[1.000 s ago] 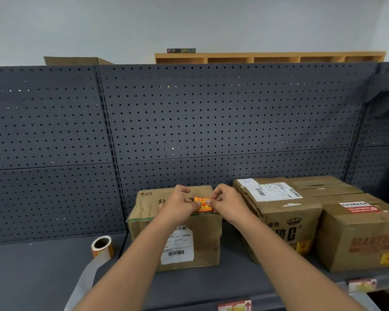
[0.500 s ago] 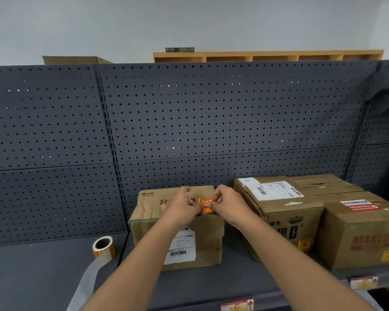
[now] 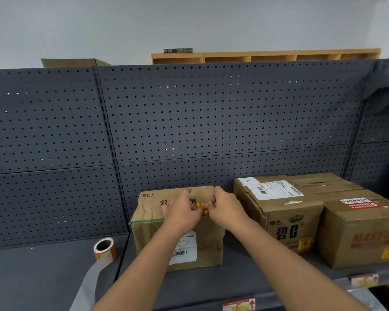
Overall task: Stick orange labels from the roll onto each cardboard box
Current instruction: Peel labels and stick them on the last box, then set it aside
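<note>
Both hands are met at the top front edge of the leftmost cardboard box (image 3: 177,223). An orange label (image 3: 203,207) is pinched between them: the left hand (image 3: 184,212) has its fingertips curled onto the label's left side, and the right hand (image 3: 226,208) has its fingers curled onto the right side. Only a small strip of the label is seen between the fingers; whether it is already pressed flat onto the cardboard cannot be told.

That box is stood on the dark shelf (image 3: 43,272), near the middle of its depth, with a white shipping slip on its front face. A narrow gap is left to its right before the second box (image 3: 279,212), which carries an orange label low on its front right corner. The third box (image 3: 357,232) is set touching the second and reaches close to the shelf's front edge; an orange label is also seen low on its front.

To the left, the label roll (image 3: 105,248) is stood on its side well apart from the leftmost box, with a grey backing strip (image 3: 88,286) trailed over the shelf's front edge. Open shelf surface is left beyond the roll toward the left edge, and the perforated back panel (image 3: 189,120) is raised behind everything.
</note>
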